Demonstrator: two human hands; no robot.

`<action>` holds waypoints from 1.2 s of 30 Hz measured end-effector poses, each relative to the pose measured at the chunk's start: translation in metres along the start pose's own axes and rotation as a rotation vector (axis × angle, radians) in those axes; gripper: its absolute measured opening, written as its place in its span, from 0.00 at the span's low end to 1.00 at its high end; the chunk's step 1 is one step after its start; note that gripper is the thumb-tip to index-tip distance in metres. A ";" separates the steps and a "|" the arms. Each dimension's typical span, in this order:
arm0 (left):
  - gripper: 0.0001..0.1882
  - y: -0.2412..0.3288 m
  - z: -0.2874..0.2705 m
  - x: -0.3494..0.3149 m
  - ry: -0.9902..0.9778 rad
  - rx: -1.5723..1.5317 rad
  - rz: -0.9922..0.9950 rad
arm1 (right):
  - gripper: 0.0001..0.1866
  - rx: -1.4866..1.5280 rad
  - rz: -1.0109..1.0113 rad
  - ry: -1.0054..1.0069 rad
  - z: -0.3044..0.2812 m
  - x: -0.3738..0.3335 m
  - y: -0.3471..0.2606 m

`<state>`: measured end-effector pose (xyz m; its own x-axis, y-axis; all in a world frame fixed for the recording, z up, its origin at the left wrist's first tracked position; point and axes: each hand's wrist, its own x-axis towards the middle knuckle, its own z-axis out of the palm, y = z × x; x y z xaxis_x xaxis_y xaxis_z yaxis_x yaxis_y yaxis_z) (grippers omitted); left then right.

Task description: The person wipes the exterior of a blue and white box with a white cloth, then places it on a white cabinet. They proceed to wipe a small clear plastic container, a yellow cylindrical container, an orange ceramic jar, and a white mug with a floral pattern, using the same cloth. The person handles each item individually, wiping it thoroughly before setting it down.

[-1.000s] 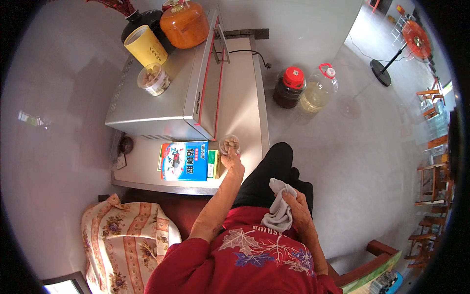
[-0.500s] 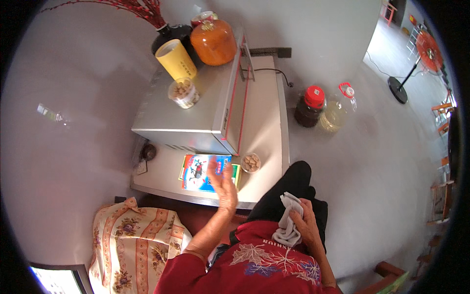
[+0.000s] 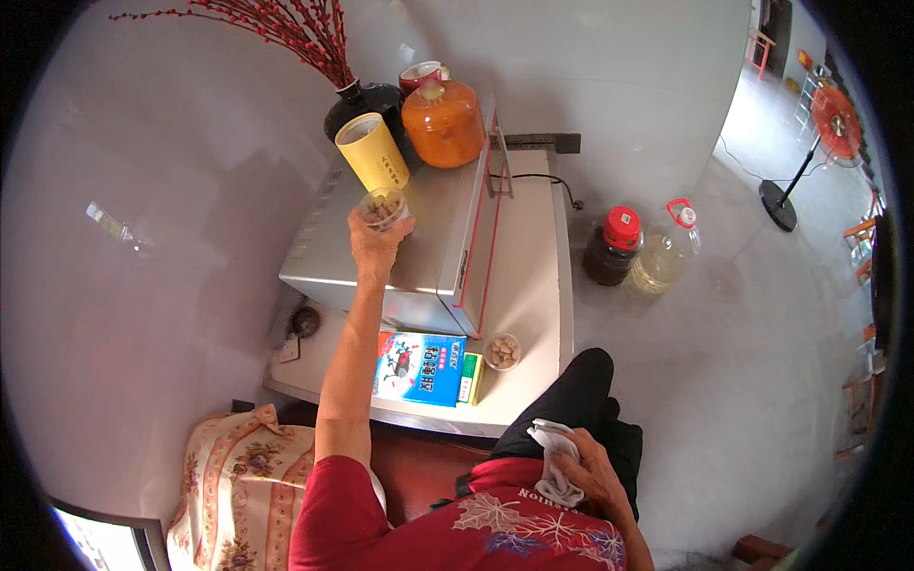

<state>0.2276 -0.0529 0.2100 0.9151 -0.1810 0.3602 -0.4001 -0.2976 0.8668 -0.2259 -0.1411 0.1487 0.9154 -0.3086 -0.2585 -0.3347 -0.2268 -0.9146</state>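
My left hand [image 3: 375, 246] reaches out over a silver microwave-like box [image 3: 419, 228] and is wrapped round a small clear tub [image 3: 384, 209] of brown nuts or similar pieces. Whether the tub still touches the metal top I cannot tell. Just behind it stands a yellow cylindrical canister [image 3: 373, 152] with an open top. Close to my lap, my right hand [image 3: 588, 468] grips a crumpled whitish cloth [image 3: 558, 466]. A blue printed packet [image 3: 424, 369] lies on the cream tabletop [image 3: 533, 276], beside a second clear tub [image 3: 503, 352] of similar pieces.
An orange lidded jar [image 3: 444, 126] and a black vase [image 3: 386, 103] with red-berried twigs stand at the box's back. On the floor to the right are a red-lidded dark jar [image 3: 614, 247] and a clear oil jug [image 3: 665, 252]. A floral-covered seat [image 3: 248, 476] is at the lower left.
My left hand has moved from above the blue packet, forward and left, and taken hold of the tub on the box. The right hand keeps its cloth. The view has shifted slightly.
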 end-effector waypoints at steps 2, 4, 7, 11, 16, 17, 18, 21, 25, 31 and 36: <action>0.47 -0.011 0.001 0.003 0.013 -0.093 -0.008 | 0.20 0.127 0.007 0.053 0.009 0.000 0.009; 0.47 -0.009 0.000 0.001 0.014 -0.171 0.002 | 0.19 0.246 0.047 0.066 0.011 -0.001 0.008; 0.44 0.014 0.000 -0.027 0.035 -0.355 0.161 | 0.18 0.338 0.105 0.072 0.010 -0.003 0.000; 0.47 0.063 -0.009 -0.096 -0.114 -0.191 0.270 | 0.17 0.227 -0.168 0.306 -0.004 -0.005 -0.004; 0.47 0.094 0.004 -0.195 -0.394 -0.269 0.209 | 0.21 0.199 -0.426 0.635 -0.038 0.004 -0.070; 0.47 0.088 0.011 -0.212 -0.443 -0.346 0.168 | 0.22 0.231 -0.482 0.702 -0.037 0.008 -0.082; 0.47 0.092 0.016 -0.227 -0.469 -0.331 0.192 | 0.24 0.041 -0.535 0.732 -0.039 0.010 -0.090; 0.47 0.105 0.030 -0.262 -0.560 -0.441 0.186 | 0.26 -0.528 -0.670 0.707 -0.039 0.012 -0.104; 0.43 0.092 0.034 -0.279 -0.704 -0.694 -0.191 | 0.22 -0.822 -0.766 0.602 -0.016 0.009 -0.100; 0.41 0.092 0.038 -0.286 -0.538 -0.265 0.334 | 0.22 -0.800 -0.606 0.624 -0.027 0.020 -0.094; 0.42 0.095 0.033 -0.291 -0.600 -0.231 0.334 | 0.19 -0.665 -0.565 0.654 -0.044 0.037 -0.080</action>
<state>-0.0786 -0.0591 0.1765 0.5346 -0.7305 0.4250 -0.5720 0.0574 0.8182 -0.1752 -0.1746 0.2258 0.7451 -0.3898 0.5412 -0.1376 -0.8838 -0.4471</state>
